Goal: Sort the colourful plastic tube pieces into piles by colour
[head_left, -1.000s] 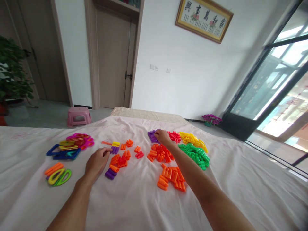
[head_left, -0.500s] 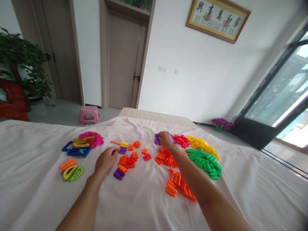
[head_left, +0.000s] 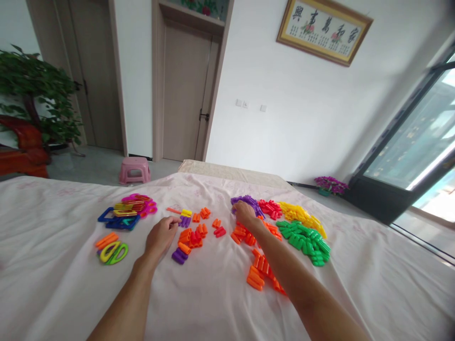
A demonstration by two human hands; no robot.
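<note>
Purple pile [head_left: 254,202] is lying under the right hand [head_left: 245,213], whose fingers are bending down at its near-left edge; whether they are gripping a piece, I cannot tell. Well left of that pile, the left hand [head_left: 160,235] is curling its fingers beside purple pieces [head_left: 185,221], any grip staying unclear. Red pile [head_left: 270,209] is sitting just right of the purple one, orange pile [head_left: 241,234] nearer.

Recorded: purple pieces [head_left: 255,203], red pieces [head_left: 270,209], yellow pieces [head_left: 302,218], green pieces [head_left: 307,241], orange pieces [head_left: 256,279]; stool [head_left: 135,162] uniformly pink; cloth [head_left: 199,303] whitish, its faint pinkish pattern apparently floral, though indistinct at this range
</note>
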